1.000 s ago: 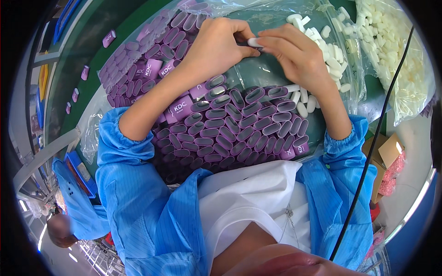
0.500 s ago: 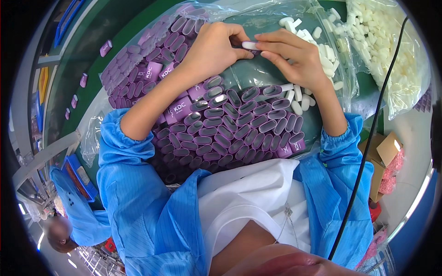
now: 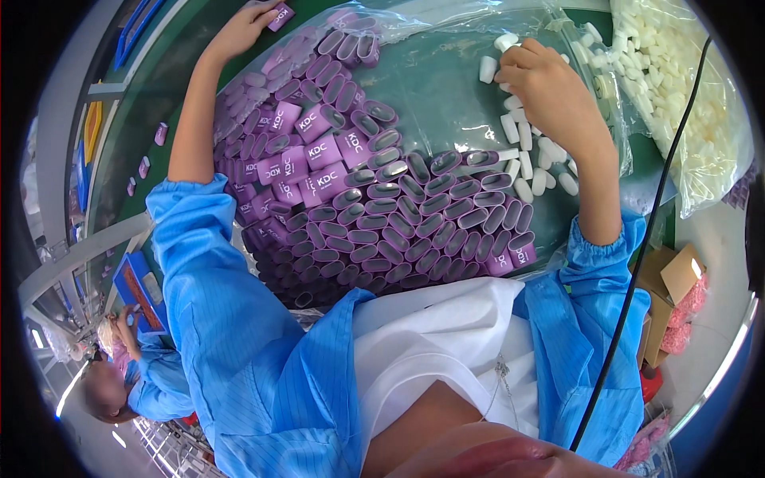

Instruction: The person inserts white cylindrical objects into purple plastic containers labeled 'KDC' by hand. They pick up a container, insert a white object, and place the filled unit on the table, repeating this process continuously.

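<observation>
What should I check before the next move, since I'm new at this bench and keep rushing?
1. Left hand touching a purple case: ok.
2. Left grip firm on that case: cannot tell.
3. Right hand at the loose white pieces: ok.
4. Right grip closed on one piece: cannot tell; the hand hides it.
5. All cases in the pile standing open end up: not ok; many stand, but several lie flat.
</observation>
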### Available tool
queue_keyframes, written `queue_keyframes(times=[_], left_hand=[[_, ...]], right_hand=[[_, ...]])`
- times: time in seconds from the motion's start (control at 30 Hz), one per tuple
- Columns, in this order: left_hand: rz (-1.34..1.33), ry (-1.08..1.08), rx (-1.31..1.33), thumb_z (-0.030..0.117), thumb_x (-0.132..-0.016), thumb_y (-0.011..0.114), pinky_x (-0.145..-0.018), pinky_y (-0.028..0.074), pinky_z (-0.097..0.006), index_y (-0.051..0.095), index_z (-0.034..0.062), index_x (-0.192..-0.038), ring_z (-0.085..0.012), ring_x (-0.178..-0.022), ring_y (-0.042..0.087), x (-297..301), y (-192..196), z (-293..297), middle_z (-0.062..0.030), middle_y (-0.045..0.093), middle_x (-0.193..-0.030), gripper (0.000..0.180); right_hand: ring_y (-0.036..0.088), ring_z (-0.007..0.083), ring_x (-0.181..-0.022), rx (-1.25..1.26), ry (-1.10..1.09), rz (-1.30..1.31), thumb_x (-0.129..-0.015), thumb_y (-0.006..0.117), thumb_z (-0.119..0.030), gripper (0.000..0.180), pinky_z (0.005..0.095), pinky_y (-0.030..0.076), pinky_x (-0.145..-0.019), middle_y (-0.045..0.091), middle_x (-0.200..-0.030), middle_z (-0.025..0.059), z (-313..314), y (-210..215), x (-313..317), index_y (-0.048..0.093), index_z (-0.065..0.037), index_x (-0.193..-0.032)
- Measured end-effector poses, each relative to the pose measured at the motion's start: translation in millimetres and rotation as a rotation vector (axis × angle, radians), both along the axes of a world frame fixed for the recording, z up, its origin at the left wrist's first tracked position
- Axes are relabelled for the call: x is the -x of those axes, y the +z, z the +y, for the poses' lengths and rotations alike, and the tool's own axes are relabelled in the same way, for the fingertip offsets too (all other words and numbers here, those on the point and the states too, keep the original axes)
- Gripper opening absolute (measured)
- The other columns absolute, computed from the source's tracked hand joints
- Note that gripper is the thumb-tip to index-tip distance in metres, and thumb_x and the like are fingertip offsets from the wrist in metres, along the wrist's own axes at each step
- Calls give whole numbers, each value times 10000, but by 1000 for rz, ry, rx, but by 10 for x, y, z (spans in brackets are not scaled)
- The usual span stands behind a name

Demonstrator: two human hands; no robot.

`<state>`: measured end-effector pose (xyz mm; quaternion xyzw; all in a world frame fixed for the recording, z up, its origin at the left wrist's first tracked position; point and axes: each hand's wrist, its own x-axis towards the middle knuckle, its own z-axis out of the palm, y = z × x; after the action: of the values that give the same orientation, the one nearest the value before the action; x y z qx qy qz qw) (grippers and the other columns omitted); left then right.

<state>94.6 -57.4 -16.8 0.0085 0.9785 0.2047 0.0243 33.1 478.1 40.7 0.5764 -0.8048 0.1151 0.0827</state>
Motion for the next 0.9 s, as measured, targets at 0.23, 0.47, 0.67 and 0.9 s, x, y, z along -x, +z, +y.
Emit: queue_keyframes(times=[0.23,0.47,0.67,0.9], left_hand=[[377,-101,141,141,-906,654,-964,460,-356,594,51,-1338,-305,-1060,594,-505,1151,1875,-174,617,-1194,446],[50,-438,-23,99,-733,791,-988,445,-405,714,47,-965,-299,-1167,522,-705,993,2554,-73,610,-1177,250],[210,-239,-304,98,-787,775,-794,528,-348,722,27,-992,-232,-866,652,-547,627,2889,-76,677,-929,223],[16,-107,-505,97,-838,766,-803,559,-279,716,-5,-1110,-148,-843,691,-508,568,3059,-81,694,-942,295]], right_hand=[[586,235,-1003,67,59,25,-682,723,0,260,355,467,-893,633,-961,57,3,-97,124,734,-12,-942],[608,271,-938,430,66,-231,-845,722,-64,213,380,506,-796,633,-965,81,-96,42,-70,729,-54,-1058],[648,282,-860,485,35,-502,-845,721,-37,172,367,535,-741,641,-942,98,-243,106,-325,719,-41,-1017],[620,292,-839,444,123,-260,-781,710,24,155,384,525,-721,632,-909,109,-293,-62,-293,710,2,-934]])
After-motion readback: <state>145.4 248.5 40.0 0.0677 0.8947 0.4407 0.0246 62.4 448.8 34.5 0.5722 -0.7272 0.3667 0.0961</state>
